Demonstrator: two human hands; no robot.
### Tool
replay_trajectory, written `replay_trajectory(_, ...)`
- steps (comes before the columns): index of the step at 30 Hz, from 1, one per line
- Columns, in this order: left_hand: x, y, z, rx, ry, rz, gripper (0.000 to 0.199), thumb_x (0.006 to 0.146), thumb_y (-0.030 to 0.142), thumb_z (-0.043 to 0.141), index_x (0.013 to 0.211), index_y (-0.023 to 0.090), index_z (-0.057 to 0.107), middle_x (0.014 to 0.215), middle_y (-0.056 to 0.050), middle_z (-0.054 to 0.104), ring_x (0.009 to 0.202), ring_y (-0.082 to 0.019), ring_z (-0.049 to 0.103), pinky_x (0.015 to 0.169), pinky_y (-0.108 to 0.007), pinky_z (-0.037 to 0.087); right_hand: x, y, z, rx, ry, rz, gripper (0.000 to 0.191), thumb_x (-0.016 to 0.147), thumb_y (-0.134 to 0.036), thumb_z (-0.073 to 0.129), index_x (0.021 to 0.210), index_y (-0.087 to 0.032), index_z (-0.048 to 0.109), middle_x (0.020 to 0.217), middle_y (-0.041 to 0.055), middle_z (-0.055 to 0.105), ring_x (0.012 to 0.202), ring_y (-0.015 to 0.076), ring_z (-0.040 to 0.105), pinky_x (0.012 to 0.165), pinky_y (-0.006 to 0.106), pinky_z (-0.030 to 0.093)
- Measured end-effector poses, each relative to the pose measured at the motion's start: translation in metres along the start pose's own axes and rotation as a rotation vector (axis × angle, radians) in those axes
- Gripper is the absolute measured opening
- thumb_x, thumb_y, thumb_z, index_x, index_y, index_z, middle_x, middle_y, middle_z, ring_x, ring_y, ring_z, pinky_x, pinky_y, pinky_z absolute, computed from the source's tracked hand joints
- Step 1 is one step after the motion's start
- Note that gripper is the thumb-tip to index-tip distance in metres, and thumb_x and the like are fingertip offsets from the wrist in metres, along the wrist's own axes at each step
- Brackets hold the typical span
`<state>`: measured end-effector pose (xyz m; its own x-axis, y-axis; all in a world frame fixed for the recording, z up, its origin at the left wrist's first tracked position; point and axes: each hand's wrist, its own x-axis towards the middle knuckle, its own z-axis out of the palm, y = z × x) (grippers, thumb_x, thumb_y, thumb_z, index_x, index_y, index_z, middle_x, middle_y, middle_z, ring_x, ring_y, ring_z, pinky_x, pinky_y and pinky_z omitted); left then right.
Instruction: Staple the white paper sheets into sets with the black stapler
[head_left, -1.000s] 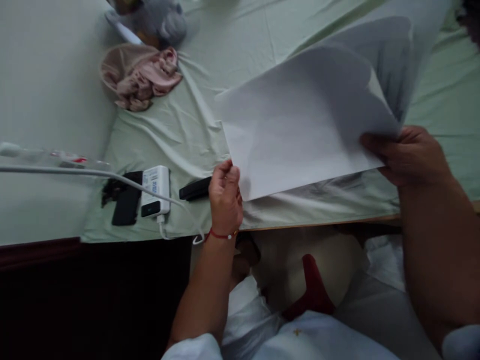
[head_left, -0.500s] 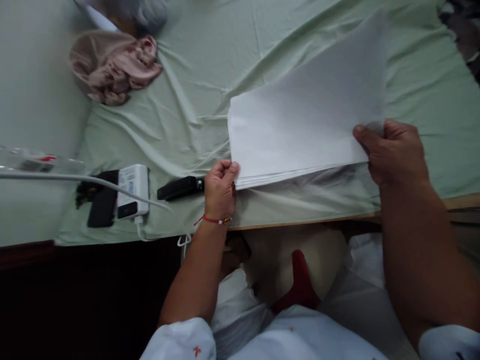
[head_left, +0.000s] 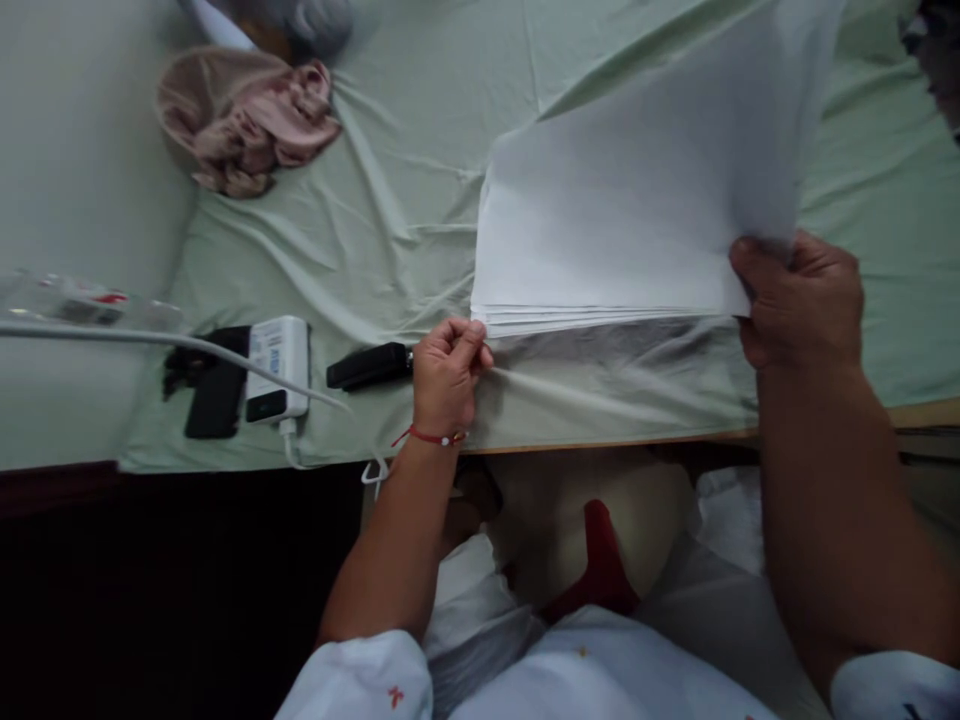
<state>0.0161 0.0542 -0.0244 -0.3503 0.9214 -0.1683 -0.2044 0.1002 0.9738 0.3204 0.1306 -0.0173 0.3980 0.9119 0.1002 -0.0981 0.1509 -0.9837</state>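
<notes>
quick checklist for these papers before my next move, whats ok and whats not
1. Right hand has hold of the papers: ok, thumb on top near the right end.
2. Left hand grips the near left corner: cannot tell, fingertips are there but the hold is unclear.
3. Near edges lined up: not ok, the sheets are fanned out.
4. Papers lying flat: not ok, the right end is lifted and curved.
5. White cable and power bank clear of the papers: ok, both are off to the left.
6. Undersides printed: cannot tell, they are hidden.
</notes>
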Motion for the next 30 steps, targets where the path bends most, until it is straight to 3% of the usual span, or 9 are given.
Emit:
replay_trajectory(5,0.000,0.006,0.000,0.039,0.082,-0.014,0.044,0.090,0.032,0.088,0.061,0.020,0.057,0.044,0.007,0.050,0.039,-0.004,0.039,0.038,-0.015,0.026,-0.002,0.005,0.003,0.023,-0.018,-0.016,0.019,0.064,-0.025,0.090,0.068,-0.021,0.073,0.068,-0.0051,0.063,0.062,0.0094,0.054,0.068,0.030,0.054)
replay_trajectory(9,0.000,0.007,0.003,0.000,0.091,-0.043,0.046,0.088,0.034,0.089,0.061,0.019,0.055,0.046,0.008,0.050,0.038,-0.003,0.039,0.036,-0.015,0.022,0.001,0.010,0.000,0.034,-0.002,0.018,0.031,0.056,-0.034,0.099,0.070,-0.022,0.074,0.071,-0.0043,0.068,0.060,0.0102,0.055,0.065,0.032,0.057)
replay_trajectory(13,-0.001,0.005,0.002,-0.053,0.047,-0.055,0.044,0.087,0.047,0.088,0.067,0.020,0.059,0.050,0.006,0.056,0.040,-0.005,0.045,0.034,-0.017,0.025,0.003,0.007,0.000,0.052,-0.007,0.064,0.039,0.052,-0.037,0.104,0.071,-0.024,0.073,0.072,-0.0046,0.069,0.062,0.0118,0.059,0.066,0.034,0.060)
replay_trajectory(18,0.000,0.005,0.001,-0.150,0.067,-0.078,0.053,0.090,0.065,0.078,0.066,0.022,0.057,0.057,0.003,0.060,0.043,-0.007,0.050,0.034,-0.020,0.030,-0.004,-0.004,0.005,0.082,-0.038,0.140,0.035,0.055,-0.029,0.101,0.065,-0.022,0.068,0.066,-0.0062,0.064,0.061,0.0105,0.059,0.071,0.033,0.062)
replay_trajectory(24,-0.001,0.008,0.000,-0.105,0.113,0.004,0.039,0.077,0.034,0.092,0.062,0.020,0.059,0.053,0.008,0.045,0.042,-0.005,0.038,0.032,-0.017,0.025,-0.010,-0.010,0.011,0.025,-0.084,0.144,0.034,0.061,-0.028,0.097,0.064,-0.021,0.063,0.063,-0.0067,0.057,0.059,0.0088,0.054,0.060,0.026,0.053)
replay_trajectory(30,0.000,0.008,-0.004,-0.104,0.107,-0.004,0.043,0.084,0.036,0.088,0.061,0.021,0.055,0.054,0.007,0.043,0.042,-0.006,0.038,0.032,-0.018,0.025,-0.010,-0.006,0.012,0.046,-0.066,0.079,0.027,0.059,-0.029,0.093,0.069,-0.022,0.069,0.069,-0.0044,0.063,0.062,0.0105,0.056,0.068,0.031,0.057)
